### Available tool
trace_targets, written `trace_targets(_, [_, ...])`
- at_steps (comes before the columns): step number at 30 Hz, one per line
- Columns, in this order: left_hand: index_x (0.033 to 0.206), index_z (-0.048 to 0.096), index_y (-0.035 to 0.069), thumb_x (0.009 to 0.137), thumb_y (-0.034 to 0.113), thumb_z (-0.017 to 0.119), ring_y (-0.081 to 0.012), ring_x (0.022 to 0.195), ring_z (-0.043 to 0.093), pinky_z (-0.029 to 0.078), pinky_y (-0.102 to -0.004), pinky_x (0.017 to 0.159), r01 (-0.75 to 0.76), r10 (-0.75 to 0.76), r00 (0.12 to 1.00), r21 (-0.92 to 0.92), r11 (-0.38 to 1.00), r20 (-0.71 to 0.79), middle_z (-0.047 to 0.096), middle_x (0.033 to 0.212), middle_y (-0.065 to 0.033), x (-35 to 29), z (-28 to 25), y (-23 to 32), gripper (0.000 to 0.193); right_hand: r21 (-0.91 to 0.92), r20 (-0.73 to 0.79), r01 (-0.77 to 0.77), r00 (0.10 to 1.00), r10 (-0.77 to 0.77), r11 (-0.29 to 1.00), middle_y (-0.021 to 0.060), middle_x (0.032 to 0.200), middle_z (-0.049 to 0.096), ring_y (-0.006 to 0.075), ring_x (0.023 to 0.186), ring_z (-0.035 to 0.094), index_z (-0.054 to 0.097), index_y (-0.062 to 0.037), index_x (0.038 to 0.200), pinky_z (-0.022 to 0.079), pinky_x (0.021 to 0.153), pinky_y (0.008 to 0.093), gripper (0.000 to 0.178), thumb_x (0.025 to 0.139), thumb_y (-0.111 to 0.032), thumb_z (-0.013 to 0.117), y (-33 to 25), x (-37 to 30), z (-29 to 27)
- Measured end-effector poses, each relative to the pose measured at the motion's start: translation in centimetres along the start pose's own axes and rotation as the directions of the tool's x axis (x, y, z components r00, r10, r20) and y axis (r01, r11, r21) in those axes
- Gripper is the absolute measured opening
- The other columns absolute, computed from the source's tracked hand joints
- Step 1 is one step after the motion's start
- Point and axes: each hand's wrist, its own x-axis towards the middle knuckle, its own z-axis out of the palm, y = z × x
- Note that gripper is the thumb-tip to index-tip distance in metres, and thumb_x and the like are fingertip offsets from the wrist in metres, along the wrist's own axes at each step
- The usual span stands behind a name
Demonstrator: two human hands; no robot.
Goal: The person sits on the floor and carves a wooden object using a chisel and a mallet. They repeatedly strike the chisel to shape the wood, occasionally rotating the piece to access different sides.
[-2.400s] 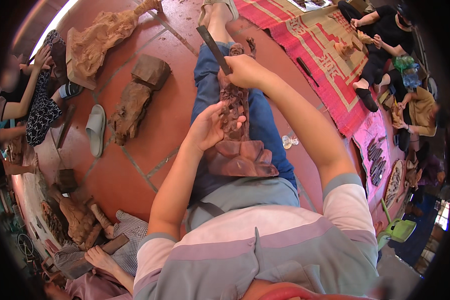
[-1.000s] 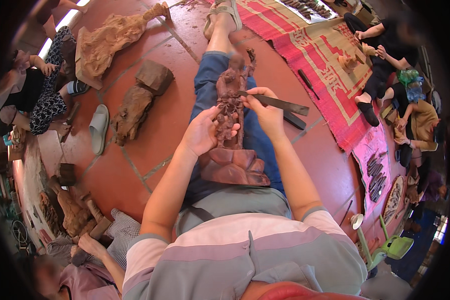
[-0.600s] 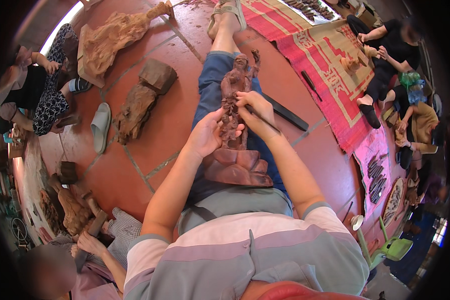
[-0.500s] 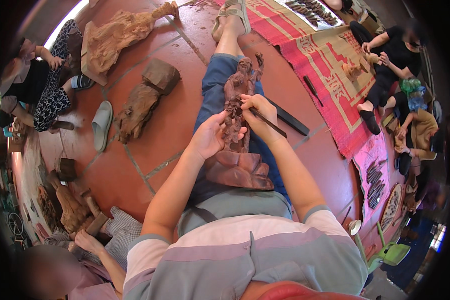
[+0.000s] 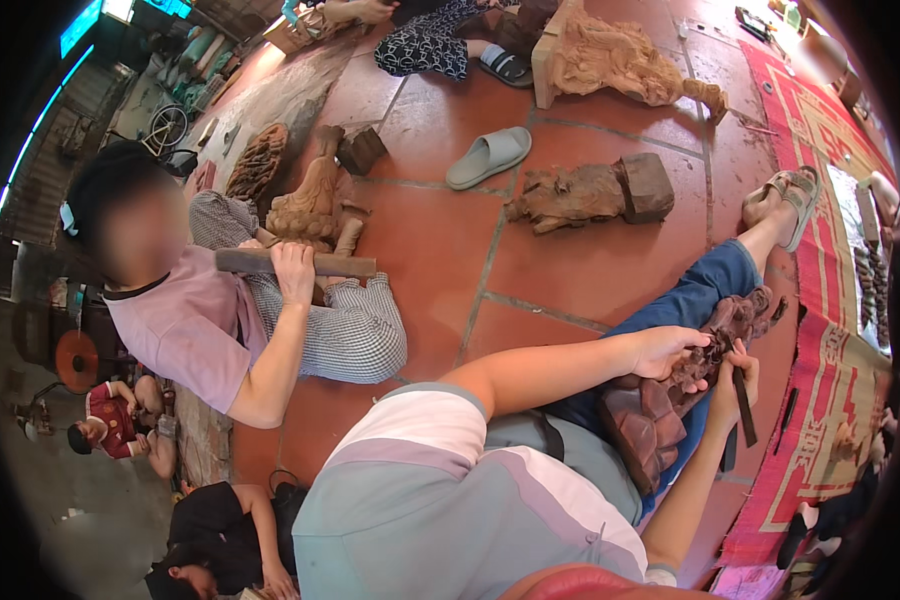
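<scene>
A dark reddish wood carving of a standing figure on a rock-like base (image 5: 642,425) lies along my lap and blue-trousered leg. My left hand (image 5: 667,354) is closed round the middle of the figure, steadying it. Against the figure's other side, my right hand (image 5: 736,385) grips a slim dark carving chisel (image 5: 746,410), whose handle end sticks out past the fingers. The chisel's tip is hidden among the fingers and the carving. Beside my leg lies a black bar-shaped tool (image 5: 729,449).
On the tiled floor are a rough wood block (image 5: 590,196), a grey-green slipper (image 5: 490,157) and a large pale carving (image 5: 620,60). A co-worker (image 5: 195,310) sits to the left, holding a wooden bar (image 5: 345,266) near a pale carving (image 5: 308,205). A red patterned mat (image 5: 810,390) lies right.
My head has turned left, so the carving and both hands now appear further right and the co-worker at the left is in fuller view. Both hands keep their holds.
</scene>
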Motion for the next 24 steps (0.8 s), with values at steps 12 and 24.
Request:
trace_targets(12, [0.129, 0.046, 0.012, 0.098, 0.029, 0.044, -0.0288, 0.093, 0.064, 0.055, -0.0392, 0.081, -0.017, 0.018, 1.000, 0.045, 0.999, -0.006, 0.060, 0.111, -0.0116, 0.1, 0.0, 0.0, 0.035, -0.042, -0.055, 0.012, 0.998, -0.015, 0.999, 0.0251, 0.116, 0.062, 0.0267, 0.113, 0.059, 0.059, 0.0007, 0.085, 0.045, 0.094, 0.0339, 0.002, 0.087, 0.001, 0.061, -0.8, -0.1, 0.9])
trace_targets(24, [0.124, 0.048, 0.009, 0.097, 0.031, 0.047, -0.0321, 0.097, 0.064, 0.055, -0.0415, 0.081, 0.001, 0.000, 0.999, 0.012, 1.000, -0.048, 0.061, 0.114, -0.0132, -0.3, 0.2, 0.4, 0.035, 0.000, -0.095, -0.057, 0.994, 0.057, 0.998, 0.0208, 0.114, 0.064, 0.0235, 0.105, 0.063, 0.063, -0.0020, 0.083, 0.050, 0.086, 0.0309, 0.005, 0.082, 0.002, 0.065, -1.8, -0.4, 1.5])
